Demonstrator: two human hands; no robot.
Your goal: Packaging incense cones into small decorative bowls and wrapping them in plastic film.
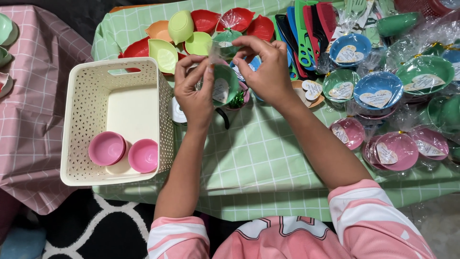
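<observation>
Both hands up over the green checked tablecloth point(268, 158), working one item: a small green bowl point(225, 81) in clear cellophane wrap point(216, 55) with a heart-shaped paper tag on it.

Left hand point(194, 93): fingers curled closed around the left side of the bowl, thumb and forefinger pinching the wrap at the top edge. Bowl sits tilted on its side, open face toward the camera, against the fingertips rather than deep in the palm.

Right hand point(268, 67): thumb and forefinger pinched shut on the wrap just above and to the right of the bowl's rim; other fingers bent loosely behind. Bowl sits between the two hands, below both pinch points. Wrap is transparent and bunched, so where exactly each fingertip grips it is hard to make out.

A green ribbon bow point(236, 100) shows just below the bowl, near the right hand's wrist side.

Surroundings: cream perforated basket point(76, 120) left of the left forearm, holding two unwrapped pink bowls point(124, 152). Behind the hands, leaf-shaped dishes point(165, 52) in red, orange and green. Right of them, plastic combs point(304, 29), then wrapped bowls with tags point(378, 93) in blue, green and pink spread over the table.
</observation>
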